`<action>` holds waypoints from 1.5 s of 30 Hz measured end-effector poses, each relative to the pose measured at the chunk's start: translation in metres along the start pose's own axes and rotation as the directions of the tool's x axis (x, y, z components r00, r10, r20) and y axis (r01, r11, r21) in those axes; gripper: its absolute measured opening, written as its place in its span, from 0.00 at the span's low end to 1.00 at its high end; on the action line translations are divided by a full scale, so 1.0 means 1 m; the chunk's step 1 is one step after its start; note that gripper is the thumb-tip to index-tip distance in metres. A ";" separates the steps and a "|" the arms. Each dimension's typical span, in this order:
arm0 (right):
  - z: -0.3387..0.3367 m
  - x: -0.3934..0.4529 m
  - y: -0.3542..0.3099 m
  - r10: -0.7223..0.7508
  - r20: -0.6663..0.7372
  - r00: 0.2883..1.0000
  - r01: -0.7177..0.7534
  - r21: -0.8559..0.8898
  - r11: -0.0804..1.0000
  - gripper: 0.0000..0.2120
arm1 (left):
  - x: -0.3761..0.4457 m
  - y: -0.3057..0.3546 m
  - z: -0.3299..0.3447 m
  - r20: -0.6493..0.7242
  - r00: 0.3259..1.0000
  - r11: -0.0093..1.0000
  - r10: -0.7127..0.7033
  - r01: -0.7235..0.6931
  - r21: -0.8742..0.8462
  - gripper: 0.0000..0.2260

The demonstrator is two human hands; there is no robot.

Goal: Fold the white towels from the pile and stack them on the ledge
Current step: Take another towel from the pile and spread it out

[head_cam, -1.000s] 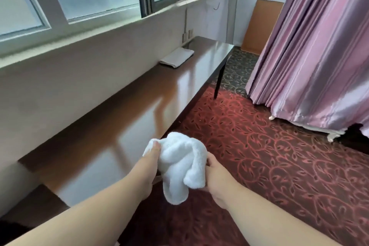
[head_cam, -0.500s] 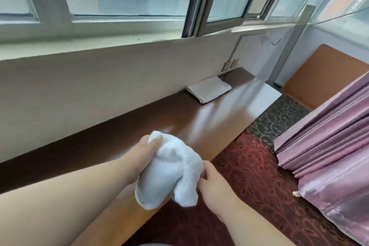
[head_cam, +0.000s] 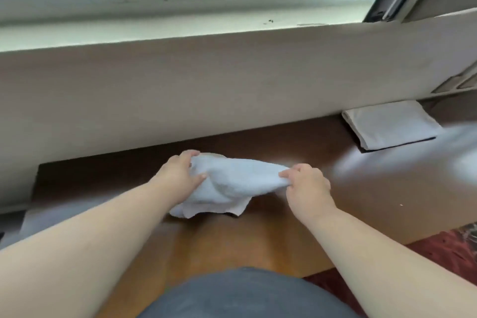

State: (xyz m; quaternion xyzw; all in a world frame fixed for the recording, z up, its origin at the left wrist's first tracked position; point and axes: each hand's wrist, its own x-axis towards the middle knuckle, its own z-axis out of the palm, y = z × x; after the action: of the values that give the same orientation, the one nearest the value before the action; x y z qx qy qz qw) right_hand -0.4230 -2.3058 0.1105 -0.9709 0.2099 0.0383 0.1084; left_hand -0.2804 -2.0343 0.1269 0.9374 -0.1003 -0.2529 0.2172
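Towel (head_cam: pixel 232 183) hangs bunched over the near bench (head_cam: pixel 387 188) — left hand (head_cam: pixel 178 175) and right hand (head_cam: pixel 307 183) each pinch an end. Soft, light, floppy — likely best held by its corners.

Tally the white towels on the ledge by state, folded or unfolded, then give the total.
Folded: 1, the folded towel lying at the far right of the ledge.
Unfolded: 1, the rumpled towel held by the left hand and the right hand.
Total: 2.
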 end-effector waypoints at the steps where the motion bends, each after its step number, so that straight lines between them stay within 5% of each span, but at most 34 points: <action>1: 0.010 0.011 0.008 0.028 0.183 0.983 -0.022 -0.035 0.999 0.22 | 0.002 -0.008 0.008 0.034 0.998 0.997 -0.060 0.059 0.040 0.29; 4: 0.035 0.031 0.029 0.113 0.540 0.834 -0.160 0.041 0.986 0.22 | 0.004 -0.033 0.034 0.145 0.944 0.953 -0.297 0.283 0.109 0.33; 7: 0.045 0.049 0.040 0.150 0.543 0.826 -0.272 0.152 0.950 0.22 | 0.000 -0.053 0.059 0.184 0.853 0.871 -0.489 0.490 0.047 0.38; 11: 0.060 0.063 0.045 0.231 0.517 0.824 -0.393 0.228 0.891 0.45 | 0.001 -0.073 0.082 0.050 0.782 0.776 -0.622 0.623 -0.093 0.44; 13: 0.067 0.067 0.045 0.252 0.556 0.792 -0.417 0.191 0.889 0.45 | 0.006 -0.079 0.085 0.013 0.758 0.745 -0.652 0.643 -0.178 0.37; 16: 0.065 0.072 0.034 0.284 0.594 0.752 -0.337 -0.023 0.941 0.30 | 0.014 -0.084 0.078 0.035 0.875 0.869 -0.483 0.484 -0.104 0.12; 18: 0.054 0.076 0.016 0.347 0.518 0.781 -0.262 -0.233 0.937 0.30 | 0.015 -0.082 0.066 -0.013 0.919 0.919 -0.393 0.393 -0.023 0.06; 20: 0.042 0.077 -0.011 0.278 0.420 0.864 -0.145 -0.320 0.936 0.34 | 0.014 -0.076 0.056 -0.047 0.958 0.957 -0.284 0.280 -0.077 0.06; 22: 0.035 0.078 -0.050 0.011 0.398 0.917 0.047 -0.136 0.990 0.38 | 0.007 -0.068 0.046 -0.031 0.983 0.973 -0.179 0.172 -0.156 0.09; 26: 0.024 0.076 -0.150 -0.498 0.358 0.790 0.431 0.255 0.866 0.42 | -0.009 -0.052 0.025 -0.038 0.995 0.969 0.093 -0.100 -0.228 0.08; 28: 0.019 0.073 -0.183 -0.543 0.408 0.734 0.490 0.237 0.839 0.38 | -0.014 -0.047 0.016 -0.045 0.990 0.960 0.135 -0.142 -0.240 0.09; 32: 0.001 0.074 -0.206 -0.462 0.525 0.714 0.534 0.018 0.846 0.09 | -0.022 -0.055 0.002 0.002 1.000 0.915 0.013 -0.011 -0.404 0.14; 34: 0.000 0.073 -0.203 -0.447 0.514 0.733 0.559 -0.079 0.826 0.09 | -0.022 -0.060 -0.002 0.031 0.999 0.869 -0.015 0.028 -0.493 0.14; 36: -0.002 0.067 -0.196 -0.401 0.429 0.809 0.442 0.005 0.897 0.12 | -0.022 -0.062 -0.005 0.066 0.998 0.822 -0.019 0.053 -0.568 0.10; 38: -0.003 0.059 -0.191 -0.250 0.420 0.873 0.083 0.377 0.923 0.15 | -0.022 -0.062 -0.005 0.099 0.995 0.755 -0.021 0.081 -0.650 0.07; 40: -0.007 0.050 -0.196 -0.169 0.589 0.790 -0.280 0.591 0.756 0.19 | -0.023 -0.062 -0.003 0.086 0.996 0.707 0.000 0.061 -0.705 0.06; 42: 0.001 0.044 -0.199 -0.201 0.609 0.767 -0.313 0.629 0.711 0.17 | -0.024 -0.058 0.001 0.088 0.995 0.654 0.038 0.042 -0.755 0.09; 45: 0.011 0.041 -0.195 -0.172 0.529 0.831 -0.342 0.730 0.592 0.14 | -0.026 -0.053 0.004 0.098 0.994 0.623 0.055 0.043 -0.781 0.13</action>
State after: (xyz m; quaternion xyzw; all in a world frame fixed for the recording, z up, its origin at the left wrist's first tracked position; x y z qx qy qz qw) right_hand -0.3050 -2.1464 0.1324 -0.7502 0.2124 0.2216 0.5856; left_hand -0.3003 -1.9809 0.1108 0.7341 0.0043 -0.3230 0.5973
